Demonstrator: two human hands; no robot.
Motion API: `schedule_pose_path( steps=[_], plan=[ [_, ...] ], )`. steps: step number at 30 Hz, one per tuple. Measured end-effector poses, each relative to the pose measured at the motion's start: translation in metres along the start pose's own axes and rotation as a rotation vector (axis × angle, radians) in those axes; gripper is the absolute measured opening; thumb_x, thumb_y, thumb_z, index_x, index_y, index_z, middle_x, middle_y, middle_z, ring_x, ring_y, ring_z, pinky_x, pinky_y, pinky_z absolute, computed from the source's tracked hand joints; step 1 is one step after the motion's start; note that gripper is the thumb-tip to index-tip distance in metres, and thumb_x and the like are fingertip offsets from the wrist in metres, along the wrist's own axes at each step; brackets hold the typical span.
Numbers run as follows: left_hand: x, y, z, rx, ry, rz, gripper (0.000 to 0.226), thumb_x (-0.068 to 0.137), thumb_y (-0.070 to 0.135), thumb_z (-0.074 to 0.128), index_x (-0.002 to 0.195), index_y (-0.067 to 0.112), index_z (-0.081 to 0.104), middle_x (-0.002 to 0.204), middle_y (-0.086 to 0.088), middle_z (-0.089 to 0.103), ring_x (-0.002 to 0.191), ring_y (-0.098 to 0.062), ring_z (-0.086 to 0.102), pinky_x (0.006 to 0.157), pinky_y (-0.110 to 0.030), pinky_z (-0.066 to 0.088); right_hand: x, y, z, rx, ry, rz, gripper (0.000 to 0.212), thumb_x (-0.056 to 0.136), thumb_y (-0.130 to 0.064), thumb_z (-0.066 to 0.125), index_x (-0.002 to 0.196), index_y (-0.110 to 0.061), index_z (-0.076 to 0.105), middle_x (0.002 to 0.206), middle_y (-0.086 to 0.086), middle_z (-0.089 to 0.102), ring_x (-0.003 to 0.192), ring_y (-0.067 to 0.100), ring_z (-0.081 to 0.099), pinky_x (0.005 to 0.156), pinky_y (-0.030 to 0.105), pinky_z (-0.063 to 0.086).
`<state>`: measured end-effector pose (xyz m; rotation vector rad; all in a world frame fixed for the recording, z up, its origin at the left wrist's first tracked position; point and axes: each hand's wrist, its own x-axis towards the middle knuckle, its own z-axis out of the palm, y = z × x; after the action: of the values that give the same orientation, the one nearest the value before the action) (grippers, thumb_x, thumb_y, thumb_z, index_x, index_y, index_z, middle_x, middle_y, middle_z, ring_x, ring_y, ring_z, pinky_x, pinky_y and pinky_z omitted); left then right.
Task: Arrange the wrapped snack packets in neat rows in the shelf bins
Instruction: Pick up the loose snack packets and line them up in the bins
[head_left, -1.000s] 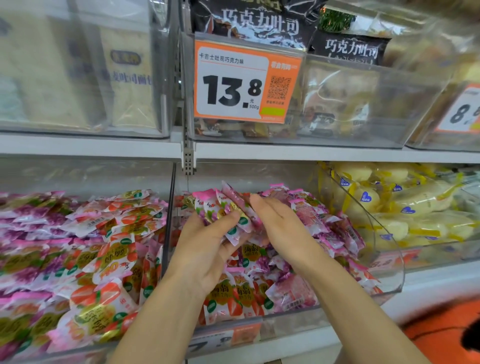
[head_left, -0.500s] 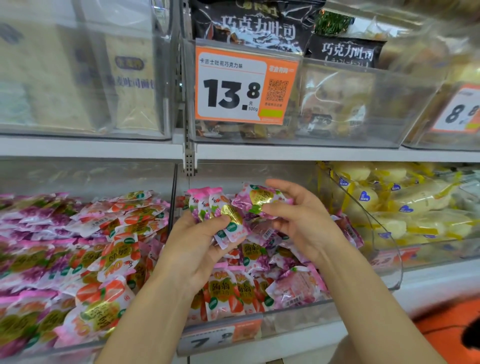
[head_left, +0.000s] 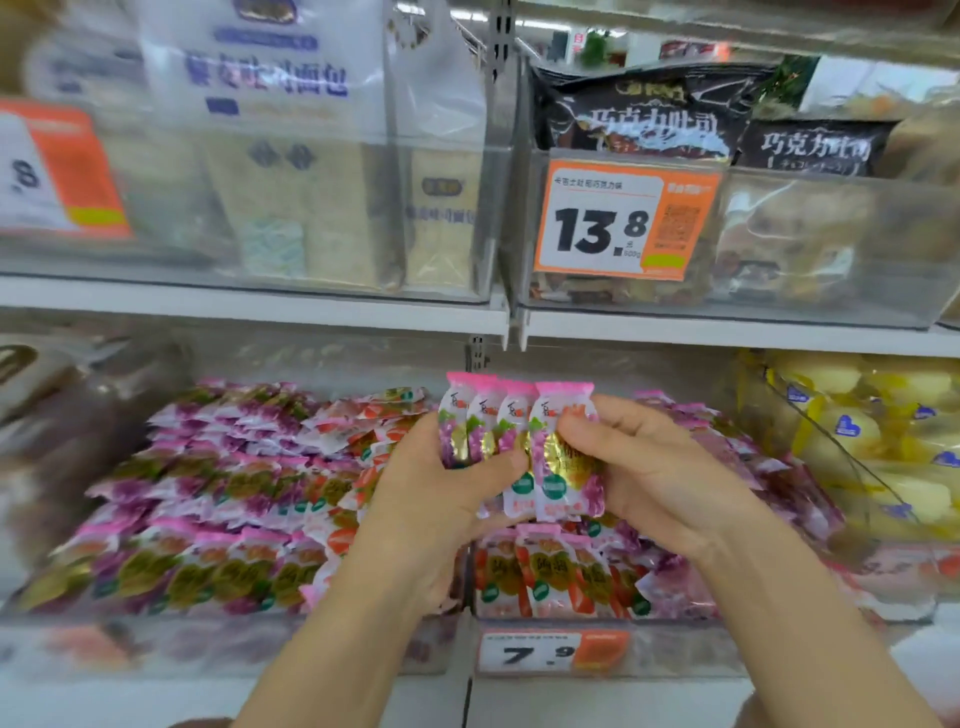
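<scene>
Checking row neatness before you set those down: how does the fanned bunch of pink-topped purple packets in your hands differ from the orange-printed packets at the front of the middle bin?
The fanned bunch of pink-topped purple packets is held upright and overlapped between the left hand and right hand; the orange-printed packets lie low in the bin. The bunch shows purple fruit print, the binned row orange. Both have gold centres and green round labels.

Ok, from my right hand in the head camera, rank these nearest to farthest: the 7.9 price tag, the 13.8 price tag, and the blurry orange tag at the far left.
From the right hand:
1. 7.9 price tag, just below on the bin front.
2. 13.8 price tag, above on the upper shelf.
3. Blurry orange tag, far upper left.
</scene>
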<state>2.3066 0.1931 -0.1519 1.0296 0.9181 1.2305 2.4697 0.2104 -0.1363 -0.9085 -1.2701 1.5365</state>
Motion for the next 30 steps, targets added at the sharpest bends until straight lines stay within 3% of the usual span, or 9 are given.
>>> schedule_pose_path(
  steps=[7,13,15,17,19,23,25,28,30],
  plan=[
    [-0.018,0.020,-0.063,0.042,0.167,0.097,0.020,0.085,0.006,0.064,0.102,0.017,0.063,0.093,-0.005,0.074,0.084,-0.021,0.072,0.063,-0.034,0.059,0.029,0.008,0.074,-0.264,0.036,-0.097,0.007,0.083,-0.016,0.066,0.082,-0.011,0.071,0.074,0.002,0.067,0.070,0.012,0.061,0.076,0.031,0.049],
    [-0.026,0.031,-0.134,0.038,0.425,0.158,0.022,0.085,0.007,0.065,0.106,0.012,0.061,0.096,-0.009,0.072,0.087,-0.024,0.070,0.068,-0.038,0.059,0.077,0.029,0.141,-0.348,0.048,-0.101,0.026,0.085,-0.012,0.066,0.088,0.013,0.064,0.081,0.019,0.062,0.075,0.024,0.057,0.076,0.041,0.050],
    [-0.027,0.035,-0.157,-0.012,0.536,0.180,0.016,0.087,0.004,0.061,0.098,0.016,0.058,0.095,-0.007,0.067,0.087,-0.020,0.066,0.066,-0.035,0.058,0.099,0.038,0.151,-0.449,0.121,-0.093,0.024,0.085,-0.013,0.067,0.073,0.007,0.064,0.070,0.016,0.055,0.067,0.021,0.051,0.065,0.035,0.044],
    [-0.029,0.039,-0.176,-0.041,0.629,0.196,0.017,0.089,0.004,0.060,0.091,0.020,0.054,0.094,-0.003,0.060,0.088,-0.016,0.061,0.070,-0.037,0.056,0.122,0.047,0.156,-0.642,0.195,-0.068,0.037,0.084,-0.016,0.067,0.053,-0.008,0.048,0.056,0.010,0.039,0.054,0.017,0.038,0.055,0.028,0.029],
    [-0.029,0.042,-0.191,-0.083,0.672,0.208,0.013,0.089,0.005,0.060,0.094,0.016,0.054,0.093,-0.003,0.059,0.091,-0.017,0.060,0.070,-0.038,0.054,0.141,0.059,0.164,-0.731,0.205,0.026,0.041,0.082,-0.017,0.069,0.052,-0.015,0.041,0.056,0.006,0.040,0.050,0.015,0.037,0.052,0.029,0.026],
    [-0.026,0.044,-0.205,-0.176,0.675,0.174,0.011,0.088,0.003,0.060,0.087,0.013,0.054,0.089,-0.004,0.060,0.089,-0.016,0.060,0.067,-0.038,0.055,0.168,0.085,0.188,-0.629,0.144,0.221,0.022,0.078,-0.015,0.075,0.078,-0.009,0.054,0.091,0.018,0.062,0.083,0.028,0.063,0.062,0.032,0.043],
    [-0.025,0.044,-0.208,-0.203,0.657,0.167,0.014,0.088,0.002,0.060,0.086,0.015,0.054,0.088,-0.004,0.060,0.087,-0.016,0.061,0.067,-0.041,0.059,0.172,0.091,0.199,-0.711,0.121,0.233,0.025,0.082,-0.018,0.071,0.096,-0.002,0.057,0.100,0.014,0.061,0.094,0.029,0.061,0.070,0.032,0.046],
    [-0.025,0.043,-0.213,-0.208,0.660,0.153,0.011,0.088,0.003,0.061,0.090,0.011,0.054,0.079,-0.003,0.058,0.081,-0.015,0.063,0.069,-0.042,0.060,0.168,0.091,0.206,-1.047,0.070,0.177,0.034,0.090,-0.021,0.059,0.063,-0.009,0.043,0.063,0.003,0.040,0.055,0.016,0.043,0.046,0.027,0.030],
    [-0.026,0.043,-0.216,-0.217,0.661,0.145,0.013,0.088,0.003,0.061,0.096,0.008,0.052,0.076,-0.004,0.058,0.081,-0.015,0.064,0.072,-0.043,0.059,0.164,0.086,0.206,-1.214,0.075,0.122,0.039,0.091,-0.019,0.055,0.057,-0.012,0.036,0.057,0.001,0.033,0.049,0.015,0.036,0.043,0.027,0.024]
  ],
)
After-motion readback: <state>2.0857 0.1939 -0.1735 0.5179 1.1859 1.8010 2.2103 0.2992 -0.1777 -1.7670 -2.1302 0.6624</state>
